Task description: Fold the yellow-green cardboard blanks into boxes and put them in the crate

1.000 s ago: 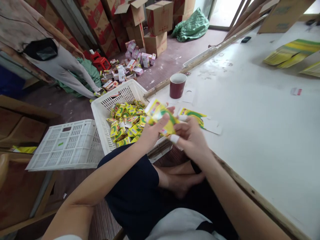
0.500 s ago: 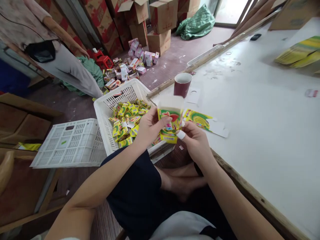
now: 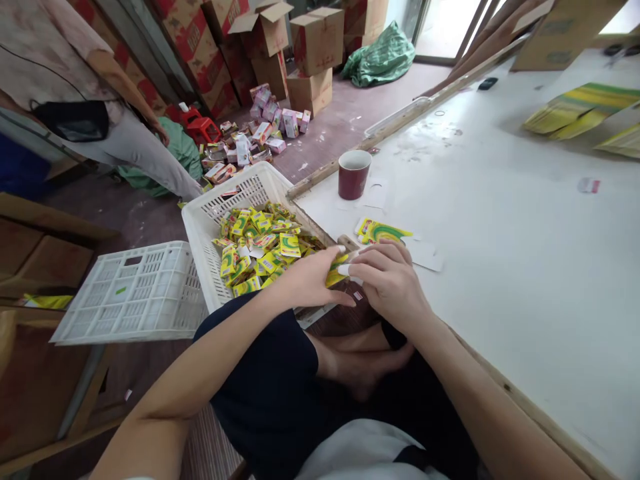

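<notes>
A small yellow-and-green carton [image 3: 337, 272] is between my hands, mostly hidden by the fingers. My left hand [image 3: 315, 279] holds its left side, the thumb reaching out below it. On the other side, my right hand [image 3: 393, 283] has its fingers bent and pressed to the carton, with white wrapping on some fingertips. Below and to the left stands a white plastic crate [image 3: 200, 250] filled with similar small yellow cartons [image 3: 250, 243]. A flat carton blank [image 3: 383, 231] lies on the white table [image 3: 520, 287], just beyond my right hand.
A dark red cup [image 3: 354, 177] stands near the table's wooden edge. Farther right lie stacked yellow blanks [image 3: 575, 113]. Another white crate [image 3: 135, 290] sits at left, near a standing person [image 3: 120, 140]. Pink boxes [image 3: 275, 120] and brown cardboard boxes [image 3: 315, 43] are on the floor behind.
The carton has turned from showing its printed front to being nearly covered by my hands. My right fingers have moved up over it, and my left thumb has come off its face.
</notes>
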Demonstrator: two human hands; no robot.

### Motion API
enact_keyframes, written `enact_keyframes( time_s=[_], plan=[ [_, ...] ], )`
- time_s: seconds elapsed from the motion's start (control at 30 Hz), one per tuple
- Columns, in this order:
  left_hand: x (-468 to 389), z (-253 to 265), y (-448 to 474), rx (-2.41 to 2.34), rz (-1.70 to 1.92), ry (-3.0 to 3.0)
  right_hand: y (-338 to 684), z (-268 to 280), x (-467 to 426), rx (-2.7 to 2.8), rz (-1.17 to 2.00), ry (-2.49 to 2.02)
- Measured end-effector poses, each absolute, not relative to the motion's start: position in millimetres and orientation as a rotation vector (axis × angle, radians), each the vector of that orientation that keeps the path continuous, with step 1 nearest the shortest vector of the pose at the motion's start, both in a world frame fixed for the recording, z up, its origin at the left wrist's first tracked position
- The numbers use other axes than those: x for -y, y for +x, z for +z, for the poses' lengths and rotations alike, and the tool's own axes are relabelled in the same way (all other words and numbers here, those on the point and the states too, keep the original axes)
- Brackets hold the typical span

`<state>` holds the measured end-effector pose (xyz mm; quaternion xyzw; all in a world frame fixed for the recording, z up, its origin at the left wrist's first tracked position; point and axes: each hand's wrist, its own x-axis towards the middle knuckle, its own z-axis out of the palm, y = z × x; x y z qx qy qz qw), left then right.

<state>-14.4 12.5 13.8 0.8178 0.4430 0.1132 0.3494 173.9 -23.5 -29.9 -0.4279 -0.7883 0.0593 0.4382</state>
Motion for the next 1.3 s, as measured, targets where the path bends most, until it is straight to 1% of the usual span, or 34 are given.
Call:
enact_keyframes(
  time_s=[0.03, 0.1, 0.23, 0.3, 0.4, 0.53, 0.63, 0.73, 0.83, 0.93, 1.0, 1.1, 1.2, 1.3],
  plan=[
    [-9, 12, -11, -1.163, 0.239, 2.135, 170, -30, 25, 1.869, 0.182, -1.075],
    [-4, 10, -6, -1.231, 0.266, 2.173, 162, -32, 27, 1.588, 0.341, -1.11],
    [0, 9, -1, -1.358, 0.427, 2.33, 147, -32, 28, 1.092, 1.018, -0.945],
    [3, 8, 0, -1.338, 0.459, 2.391, 140, -30, 29, 0.946, 1.259, -0.903],
    [9, 5, 1, -1.226, 0.526, 2.512, 133, -25, 28, 0.843, 1.401, -0.924],
    [11, 6, 1, -1.117, 0.57, 2.627, 132, -20, 26, 0.86, 1.524, -0.819],
    [9, 10, 1, -1.166, 0.443, 2.577, 135, -22, 27, 0.94, 1.476, -0.81],
    [8, 10, 3, -1.279, 0.357, 2.439, 140, -28, 30, 1.168, 1.297, -0.899],
    [7, 3, 3, -1.332, 0.449, 2.38, 144, -35, 30, 1.413, 1.035, -1.06],
    [6, -2, 3, -1.385, 0.521, 2.464, 146, -41, 27, 1.382, 0.925, -1.146],
    [4, 0, 2, -1.436, 0.463, 2.5, 147, -46, 26, 1.411, 0.838, -1.173],
    [1, 7, -2, -1.417, 0.383, 2.459, 151, -51, 28, 1.659, 0.666, -1.166],
    [-1, 13, -7, -1.386, 0.36, 2.386, 160, -52, 28, 1.854, 0.631, -1.149],
    [-2, 16, -10, -1.373, 0.342, 2.306, 176, -47, 24, 1.91, 0.708, -1.077]
  ],
)
